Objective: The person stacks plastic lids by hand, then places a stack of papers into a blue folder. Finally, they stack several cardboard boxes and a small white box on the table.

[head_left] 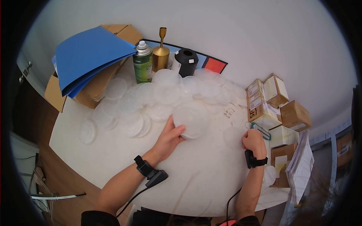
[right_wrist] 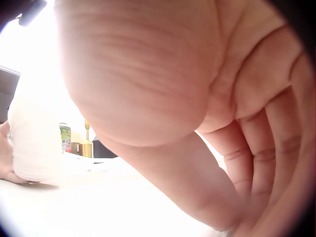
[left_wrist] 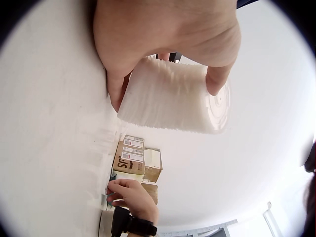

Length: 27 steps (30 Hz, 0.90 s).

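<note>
Head: I look forward, down over table (head_left: 215, 169).
Left wrist: close on stack (left_wrist: 168, 96), facing right-side boxes (left_wrist: 130, 157).
Right wrist: nearest, facing left.
Green can (head_left: 143, 67): head, right wrist share.

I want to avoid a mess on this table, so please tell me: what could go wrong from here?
The left hand grips a tall stack of thin discs with thumb and fingers; a loosened grip might let some slide out. The loose disc beside the right hand is almost see-through, so it could be overlooked or knocked. Overlapping discs lie close to the spray can; a bump there might scatter them.
</note>
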Each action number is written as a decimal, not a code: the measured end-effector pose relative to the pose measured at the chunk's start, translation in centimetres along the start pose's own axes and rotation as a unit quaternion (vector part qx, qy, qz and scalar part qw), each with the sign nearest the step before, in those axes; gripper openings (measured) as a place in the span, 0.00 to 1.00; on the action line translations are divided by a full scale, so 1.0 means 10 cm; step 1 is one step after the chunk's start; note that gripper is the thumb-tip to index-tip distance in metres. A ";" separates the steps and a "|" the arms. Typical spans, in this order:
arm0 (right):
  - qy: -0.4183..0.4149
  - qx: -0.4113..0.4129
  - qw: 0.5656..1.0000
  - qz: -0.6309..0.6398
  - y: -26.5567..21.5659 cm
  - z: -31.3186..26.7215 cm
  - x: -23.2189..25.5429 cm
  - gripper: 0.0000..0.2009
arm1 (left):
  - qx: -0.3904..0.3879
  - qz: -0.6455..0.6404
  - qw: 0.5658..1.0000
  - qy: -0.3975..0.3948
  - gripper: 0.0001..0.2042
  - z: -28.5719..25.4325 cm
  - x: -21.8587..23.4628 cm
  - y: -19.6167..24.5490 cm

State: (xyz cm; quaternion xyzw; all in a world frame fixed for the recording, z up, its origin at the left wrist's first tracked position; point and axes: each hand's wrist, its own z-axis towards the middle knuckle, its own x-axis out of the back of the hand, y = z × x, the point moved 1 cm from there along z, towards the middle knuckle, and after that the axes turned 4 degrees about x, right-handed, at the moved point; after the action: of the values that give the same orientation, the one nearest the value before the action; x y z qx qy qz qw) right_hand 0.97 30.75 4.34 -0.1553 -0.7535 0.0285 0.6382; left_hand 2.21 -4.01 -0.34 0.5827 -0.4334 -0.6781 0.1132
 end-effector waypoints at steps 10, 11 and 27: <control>0.041 0.175 0.940 0.289 -0.57 -0.27 0.43 0.01 | 0.009 0.003 1.000 0.011 0.39 0.00 -0.02 0.01; 0.037 0.193 0.916 0.348 -0.61 -0.31 0.47 0.01 | 0.009 0.000 1.000 0.019 0.39 0.00 -0.01 0.00; 0.349 0.520 0.779 -0.015 -2.18 -0.61 0.42 0.11 | -0.004 -0.007 1.000 -0.029 0.35 -0.01 0.02 -0.01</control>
State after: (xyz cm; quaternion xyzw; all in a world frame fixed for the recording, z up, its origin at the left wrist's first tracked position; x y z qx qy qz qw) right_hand 2.04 10.25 14.71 0.2124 -0.3517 0.3501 0.8418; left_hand 2.23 -4.12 -0.51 0.5651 -0.4298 -0.6973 0.0981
